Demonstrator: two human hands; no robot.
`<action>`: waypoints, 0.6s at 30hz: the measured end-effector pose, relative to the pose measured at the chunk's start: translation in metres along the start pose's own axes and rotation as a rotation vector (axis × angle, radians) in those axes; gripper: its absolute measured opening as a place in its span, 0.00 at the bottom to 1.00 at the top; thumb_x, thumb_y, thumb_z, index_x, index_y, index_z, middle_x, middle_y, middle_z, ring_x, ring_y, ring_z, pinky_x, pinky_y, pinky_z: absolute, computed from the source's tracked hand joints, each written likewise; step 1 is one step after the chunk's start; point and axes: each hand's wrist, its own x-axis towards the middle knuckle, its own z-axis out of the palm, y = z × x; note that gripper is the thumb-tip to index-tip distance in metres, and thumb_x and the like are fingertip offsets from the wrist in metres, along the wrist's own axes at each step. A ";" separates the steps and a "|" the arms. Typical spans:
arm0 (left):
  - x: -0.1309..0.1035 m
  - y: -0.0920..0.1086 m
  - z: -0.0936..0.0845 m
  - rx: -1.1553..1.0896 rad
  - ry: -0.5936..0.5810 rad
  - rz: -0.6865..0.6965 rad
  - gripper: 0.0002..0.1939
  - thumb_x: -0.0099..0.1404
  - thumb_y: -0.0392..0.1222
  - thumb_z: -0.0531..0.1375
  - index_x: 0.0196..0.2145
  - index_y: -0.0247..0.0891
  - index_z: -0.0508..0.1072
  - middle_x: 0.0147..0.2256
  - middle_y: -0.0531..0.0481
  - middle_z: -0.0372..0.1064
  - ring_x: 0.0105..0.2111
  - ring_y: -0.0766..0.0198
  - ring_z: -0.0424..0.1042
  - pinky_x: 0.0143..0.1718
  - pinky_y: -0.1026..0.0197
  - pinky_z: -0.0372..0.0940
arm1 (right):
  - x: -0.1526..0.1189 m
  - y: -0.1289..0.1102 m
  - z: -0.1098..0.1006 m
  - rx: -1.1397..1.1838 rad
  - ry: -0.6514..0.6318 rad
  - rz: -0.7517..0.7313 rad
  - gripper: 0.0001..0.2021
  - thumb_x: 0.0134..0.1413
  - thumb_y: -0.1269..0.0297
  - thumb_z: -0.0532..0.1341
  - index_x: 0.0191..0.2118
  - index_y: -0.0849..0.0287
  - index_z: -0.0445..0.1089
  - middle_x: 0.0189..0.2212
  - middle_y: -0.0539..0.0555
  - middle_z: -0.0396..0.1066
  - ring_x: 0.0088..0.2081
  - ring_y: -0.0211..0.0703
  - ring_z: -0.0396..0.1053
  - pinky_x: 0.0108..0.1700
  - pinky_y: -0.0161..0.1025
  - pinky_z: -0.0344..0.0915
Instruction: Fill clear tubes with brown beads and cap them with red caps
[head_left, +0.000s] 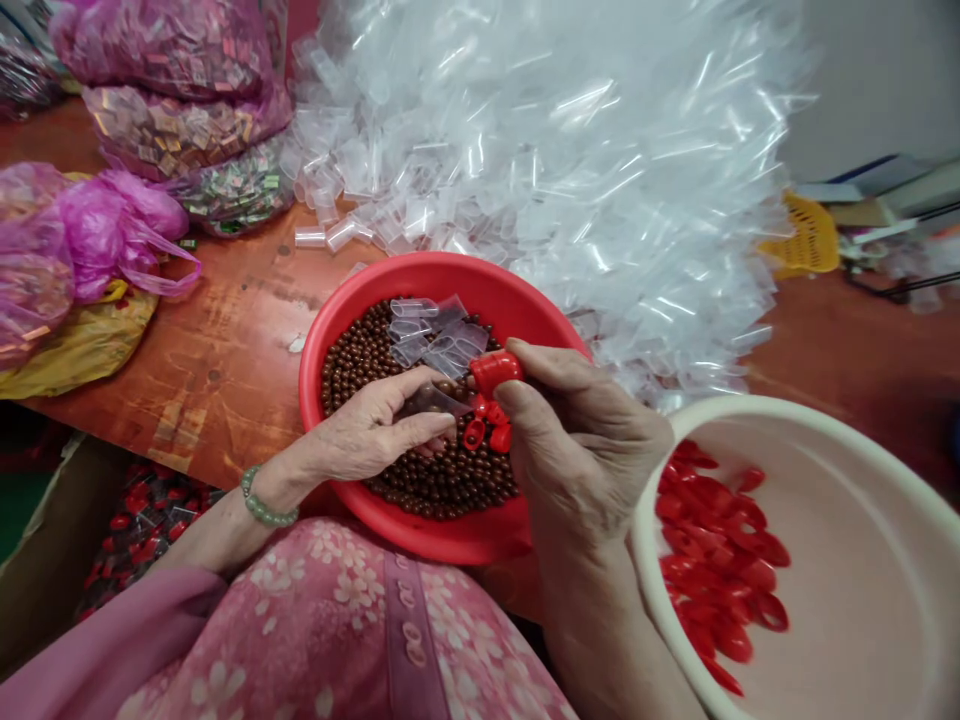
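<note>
My left hand (pixel 375 425) is closed on a clear plastic tube (pixel 435 400), pinched between thumb and fingers above the red basin. Just right of it, my right hand (pixel 577 430) grips a red plastic cap (pixel 496 372) between thumb and forefinger, near the tube's end. Both hands are over the red basin (pixel 330 325), which holds brown round beads (pixel 442 485). On the beads lie several clear tubes (pixel 450 335) and several small red caps (pixel 487 428), partly hidden by my hands.
A big heap of clear plastic tubes (pixel 525 130) covers the table behind the basin. At right stands a white tub (pixel 862 560) with red caps (pixel 720 550). Pink bags (pixel 172 60) of small pieces sit at left. A box of capped pieces (pixel 142 530) is below. A yellow basket (pixel 806 235) stands far right.
</note>
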 end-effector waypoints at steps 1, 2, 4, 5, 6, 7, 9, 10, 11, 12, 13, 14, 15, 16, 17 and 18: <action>0.000 0.000 -0.001 0.011 0.011 -0.006 0.10 0.64 0.44 0.61 0.40 0.36 0.68 0.30 0.53 0.66 0.30 0.70 0.67 0.34 0.64 0.64 | 0.001 -0.001 0.000 -0.007 -0.002 -0.006 0.13 0.55 0.65 0.66 0.45 0.43 0.78 0.40 0.50 0.78 0.44 0.47 0.75 0.50 0.49 0.71; 0.000 0.000 -0.002 0.016 0.021 -0.011 0.10 0.64 0.44 0.61 0.39 0.36 0.68 0.30 0.53 0.66 0.30 0.70 0.66 0.34 0.65 0.63 | 0.003 -0.002 0.000 -0.006 -0.003 -0.018 0.13 0.55 0.66 0.66 0.46 0.43 0.77 0.40 0.50 0.78 0.44 0.47 0.75 0.50 0.48 0.71; 0.000 -0.001 -0.005 0.014 0.031 -0.006 0.11 0.64 0.45 0.60 0.40 0.36 0.67 0.30 0.53 0.66 0.29 0.70 0.66 0.33 0.65 0.63 | 0.007 -0.005 0.001 0.006 -0.023 -0.035 0.15 0.55 0.68 0.66 0.46 0.41 0.77 0.41 0.48 0.78 0.44 0.45 0.75 0.50 0.47 0.71; 0.000 -0.001 -0.006 0.011 0.026 -0.003 0.11 0.64 0.45 0.60 0.40 0.36 0.67 0.30 0.53 0.66 0.29 0.70 0.66 0.32 0.65 0.62 | 0.009 -0.006 0.001 0.006 -0.042 -0.038 0.15 0.56 0.69 0.66 0.46 0.40 0.77 0.41 0.48 0.78 0.44 0.45 0.75 0.50 0.46 0.71; 0.000 -0.002 -0.008 0.003 0.019 -0.001 0.11 0.65 0.45 0.60 0.40 0.35 0.67 0.30 0.54 0.66 0.28 0.71 0.65 0.32 0.65 0.62 | 0.011 -0.007 0.002 0.000 -0.062 -0.036 0.15 0.55 0.69 0.66 0.46 0.40 0.77 0.40 0.48 0.78 0.43 0.44 0.75 0.49 0.46 0.71; -0.001 -0.003 -0.009 -0.005 0.012 -0.002 0.11 0.65 0.45 0.60 0.40 0.35 0.67 0.30 0.54 0.66 0.28 0.71 0.65 0.33 0.65 0.62 | 0.013 -0.007 0.002 -0.010 -0.082 -0.030 0.15 0.55 0.70 0.66 0.45 0.41 0.78 0.40 0.49 0.78 0.43 0.44 0.75 0.49 0.46 0.71; -0.001 -0.006 -0.011 -0.026 0.010 -0.008 0.11 0.65 0.44 0.59 0.41 0.35 0.67 0.30 0.54 0.66 0.29 0.71 0.65 0.33 0.65 0.63 | 0.017 -0.008 0.003 -0.032 -0.115 -0.013 0.13 0.55 0.70 0.66 0.43 0.44 0.78 0.39 0.50 0.79 0.42 0.45 0.76 0.47 0.46 0.72; -0.002 -0.006 -0.012 -0.039 0.011 -0.012 0.11 0.65 0.44 0.60 0.41 0.35 0.67 0.31 0.53 0.66 0.29 0.71 0.66 0.34 0.65 0.63 | 0.018 -0.008 0.004 -0.037 -0.128 -0.010 0.13 0.54 0.70 0.66 0.43 0.45 0.78 0.38 0.50 0.79 0.41 0.45 0.76 0.47 0.45 0.72; -0.002 -0.007 -0.013 -0.056 0.012 -0.014 0.11 0.65 0.43 0.60 0.41 0.35 0.67 0.31 0.53 0.66 0.29 0.71 0.66 0.34 0.65 0.63 | 0.019 -0.008 0.006 -0.040 -0.143 -0.009 0.12 0.54 0.70 0.66 0.43 0.45 0.79 0.38 0.50 0.79 0.41 0.44 0.76 0.47 0.45 0.72; -0.002 -0.008 -0.014 -0.075 0.011 -0.015 0.11 0.64 0.43 0.61 0.41 0.35 0.67 0.31 0.53 0.66 0.30 0.71 0.66 0.34 0.65 0.63 | 0.021 -0.008 0.007 -0.041 -0.158 -0.011 0.13 0.54 0.70 0.66 0.43 0.45 0.78 0.38 0.50 0.79 0.41 0.44 0.76 0.46 0.45 0.72; -0.002 -0.008 -0.016 -0.100 0.005 -0.020 0.12 0.63 0.42 0.62 0.42 0.35 0.67 0.31 0.53 0.66 0.30 0.71 0.66 0.34 0.65 0.64 | 0.021 -0.007 0.008 -0.038 -0.172 -0.016 0.13 0.54 0.71 0.66 0.43 0.45 0.78 0.38 0.50 0.79 0.41 0.43 0.75 0.46 0.45 0.72; -0.002 -0.009 -0.017 -0.129 -0.005 -0.026 0.13 0.62 0.42 0.63 0.42 0.35 0.66 0.32 0.53 0.67 0.30 0.71 0.67 0.35 0.64 0.64 | 0.022 -0.007 0.010 -0.032 -0.181 -0.022 0.14 0.54 0.71 0.66 0.44 0.44 0.78 0.38 0.49 0.79 0.41 0.43 0.75 0.47 0.44 0.72; -0.001 -0.009 -0.018 -0.158 -0.015 -0.031 0.14 0.61 0.41 0.64 0.42 0.35 0.66 0.32 0.53 0.67 0.30 0.71 0.67 0.35 0.64 0.65 | 0.023 -0.006 0.011 -0.026 -0.185 -0.023 0.14 0.54 0.71 0.66 0.44 0.44 0.78 0.39 0.49 0.79 0.41 0.43 0.75 0.47 0.44 0.72; -0.001 -0.009 -0.019 -0.184 -0.022 -0.037 0.14 0.60 0.40 0.65 0.41 0.35 0.66 0.32 0.53 0.67 0.30 0.70 0.67 0.35 0.64 0.65 | 0.023 -0.006 0.013 -0.024 -0.186 -0.021 0.14 0.54 0.71 0.66 0.44 0.44 0.78 0.39 0.49 0.79 0.41 0.43 0.75 0.46 0.44 0.73; -0.001 -0.010 -0.019 -0.203 -0.026 -0.042 0.15 0.58 0.39 0.65 0.41 0.35 0.66 0.33 0.52 0.67 0.30 0.70 0.67 0.35 0.63 0.65 | 0.024 -0.006 0.014 -0.025 -0.187 -0.015 0.14 0.54 0.71 0.66 0.44 0.44 0.78 0.39 0.50 0.79 0.41 0.43 0.76 0.46 0.45 0.73; -0.001 -0.010 -0.020 -0.216 -0.026 -0.046 0.15 0.57 0.38 0.66 0.41 0.36 0.67 0.33 0.52 0.68 0.31 0.70 0.67 0.36 0.63 0.65 | 0.024 -0.005 0.015 -0.032 -0.192 -0.011 0.14 0.54 0.70 0.66 0.44 0.44 0.78 0.39 0.50 0.79 0.41 0.44 0.76 0.46 0.45 0.73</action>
